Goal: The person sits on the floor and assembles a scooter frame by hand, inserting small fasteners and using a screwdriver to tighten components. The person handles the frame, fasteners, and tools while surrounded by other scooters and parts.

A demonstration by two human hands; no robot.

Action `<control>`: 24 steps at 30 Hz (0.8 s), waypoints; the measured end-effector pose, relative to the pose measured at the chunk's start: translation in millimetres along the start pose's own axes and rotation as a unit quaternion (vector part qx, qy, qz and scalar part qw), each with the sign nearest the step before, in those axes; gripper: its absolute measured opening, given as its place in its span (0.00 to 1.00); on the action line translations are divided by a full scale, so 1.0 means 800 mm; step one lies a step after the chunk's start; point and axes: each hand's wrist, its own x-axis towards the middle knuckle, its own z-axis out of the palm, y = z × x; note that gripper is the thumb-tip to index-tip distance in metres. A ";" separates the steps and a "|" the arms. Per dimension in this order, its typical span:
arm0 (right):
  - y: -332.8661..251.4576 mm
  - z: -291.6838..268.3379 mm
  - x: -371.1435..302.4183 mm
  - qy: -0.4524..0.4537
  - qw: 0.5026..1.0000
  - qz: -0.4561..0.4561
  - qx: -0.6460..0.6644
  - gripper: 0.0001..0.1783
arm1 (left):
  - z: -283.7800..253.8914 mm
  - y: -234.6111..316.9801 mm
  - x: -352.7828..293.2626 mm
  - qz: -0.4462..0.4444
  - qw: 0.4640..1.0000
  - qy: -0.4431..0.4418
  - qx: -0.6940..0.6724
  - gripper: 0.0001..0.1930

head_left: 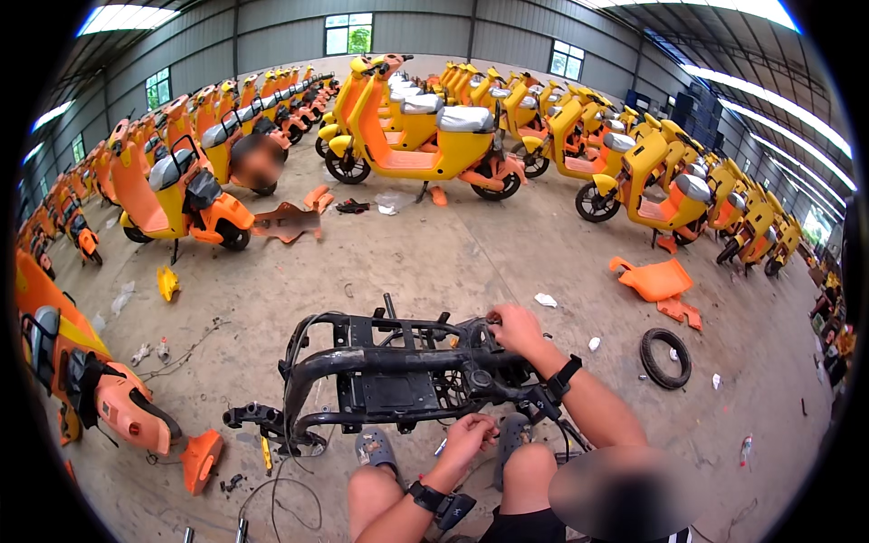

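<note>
A bare black scooter frame (398, 360) lies on the floor in front of my knees. Over its right end, on the far side, is my right hand (518, 329), its fingers curled down against the metal. Whatever those fingers pinch is hidden. My left hand (471, 438) is low on the near side of the same end, fingers bent and pressed together. Anything held in it is too small to name. A flat black plate (398, 392) sits within the frame's rails, and dark cables (566, 434) hang from the end by my right forearm.
Yellow-and-orange scooters (412, 136) stand in rows around. To the right lie a black tyre (665, 358) and an orange body panel (654, 280). At left are an orange scooter (127, 407), loose wire (186, 353) and a yellow-handled tool (266, 455). Another person is blurred among the scooters.
</note>
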 end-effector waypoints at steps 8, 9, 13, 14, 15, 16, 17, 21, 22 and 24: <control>0.029 -0.003 0.002 -0.010 1.000 0.019 -0.001 0.11 | 0.014 0.001 0.008 -0.003 1.000 0.008 0.025 0.08; 0.032 -0.002 -0.002 0.006 1.000 -0.006 -0.012 0.10 | 0.014 0.000 0.007 -0.011 1.000 0.002 0.020 0.08; 0.025 -0.007 -0.003 0.033 0.992 -0.115 0.033 0.12 | 0.010 0.011 0.000 -0.007 1.000 0.016 -0.003 0.07; 0.024 -0.010 -0.006 0.032 0.990 -0.130 0.045 0.13 | 0.013 0.007 -0.001 -0.006 1.000 0.014 -0.004 0.07; 0.020 -0.013 -0.006 0.028 0.995 -0.086 0.052 0.13 | 0.013 0.009 -0.001 -0.001 1.000 0.011 0.001 0.07; 0.016 -0.015 -0.006 0.022 0.997 -0.041 0.060 0.14 | 0.014 0.009 -0.001 0.000 1.000 0.012 0.007 0.07; 0.013 -0.017 -0.006 0.017 0.998 0.005 0.067 0.14 | 0.016 0.009 -0.001 0.000 1.000 0.012 0.014 0.07; 0.010 -0.025 0.006 -0.038 0.998 0.059 -0.001 0.17 | 0.014 0.005 0.003 0.008 1.000 0.013 0.007 0.07; 0.022 -0.020 0.007 -0.020 0.999 0.023 0.015 0.17 | 0.016 0.005 0.003 0.009 1.000 0.009 0.003 0.07; 0.035 -0.015 0.006 0.012 0.998 -0.029 0.053 0.18 | 0.017 0.006 0.003 0.009 1.000 0.004 -0.004 0.07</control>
